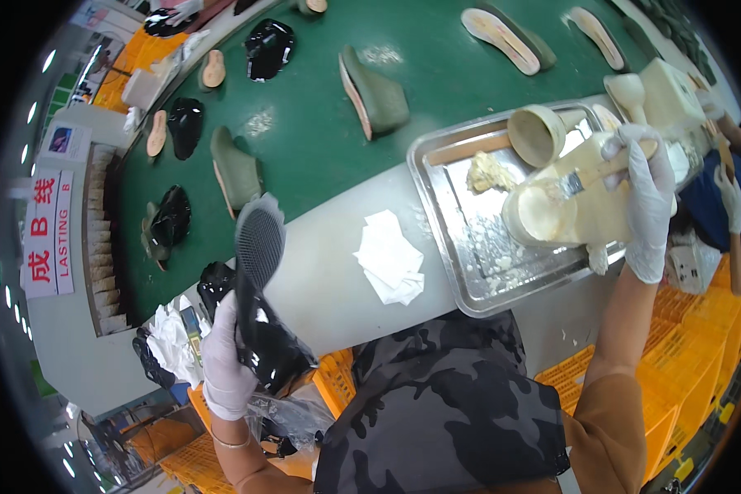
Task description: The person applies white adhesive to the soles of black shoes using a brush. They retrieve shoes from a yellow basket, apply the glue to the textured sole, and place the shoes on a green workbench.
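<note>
At the pale worktop [321,263] beside the green belt [305,111], we saw in the head view both gloved hands occupied and held well apart. Our left hand [227,358] gripped a dark sole [261,239], its honeycomb face exposed, above the worktop's left end; a glossy black piece [278,356] hung just beside it, and we could not tell whether the two were joined. Our right hand [649,185] was closed around a brush [605,170], its bristles over the mouth of a cream tub [543,235] in the metal tray [469,284]. We judged the step to be loading the brush, probably with adhesive. The next move, we thought, called for clearing the rim without drips, bringing brush and sole together, and keeping the sole steady for an even coat.
</note>
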Motion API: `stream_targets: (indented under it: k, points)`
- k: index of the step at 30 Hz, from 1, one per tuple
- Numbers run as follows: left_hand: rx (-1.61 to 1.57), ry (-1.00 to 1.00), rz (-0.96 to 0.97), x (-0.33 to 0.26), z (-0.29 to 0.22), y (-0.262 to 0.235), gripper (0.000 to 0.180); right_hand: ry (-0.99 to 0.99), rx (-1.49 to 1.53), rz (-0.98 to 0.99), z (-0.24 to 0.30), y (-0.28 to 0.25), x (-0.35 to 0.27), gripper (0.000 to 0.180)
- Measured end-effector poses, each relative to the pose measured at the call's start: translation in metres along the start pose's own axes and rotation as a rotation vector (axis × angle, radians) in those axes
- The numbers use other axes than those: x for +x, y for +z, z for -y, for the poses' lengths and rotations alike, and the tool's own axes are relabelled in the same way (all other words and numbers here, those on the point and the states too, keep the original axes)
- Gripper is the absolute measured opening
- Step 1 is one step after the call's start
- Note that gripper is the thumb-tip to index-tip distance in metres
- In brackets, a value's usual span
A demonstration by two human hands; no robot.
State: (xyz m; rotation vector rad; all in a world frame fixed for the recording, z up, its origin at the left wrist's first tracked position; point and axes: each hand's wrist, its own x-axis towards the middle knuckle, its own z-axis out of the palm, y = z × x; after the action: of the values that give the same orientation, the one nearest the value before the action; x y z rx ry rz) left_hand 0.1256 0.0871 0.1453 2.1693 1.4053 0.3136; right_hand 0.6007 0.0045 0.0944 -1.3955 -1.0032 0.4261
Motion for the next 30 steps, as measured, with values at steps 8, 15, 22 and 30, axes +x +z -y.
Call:
stream_targets:
  k: [8,15,22,30]
  points:
    - [0.718,0.800,-0.278,0.022,-0.006,0.005,0.032,0.063,0.032,0.039,0.004,-0.002,-0.002,0.018]
    - [0.483,0.736,-0.288,0.023,-0.004,0.013,0.033,0.059,0.004,-0.016,0.005,0.001,-0.002,0.016]
    - [-0.162,0.358,-0.241,0.050,0.007,0.032,0.028,0.121,-0.086,-0.109,-0.004,-0.006,-0.006,0.014]
    - [-1.481,-0.296,-0.159,0.144,0.092,0.067,0.033,0.070,-0.105,-0.067,-0.008,-0.009,-0.006,0.016]
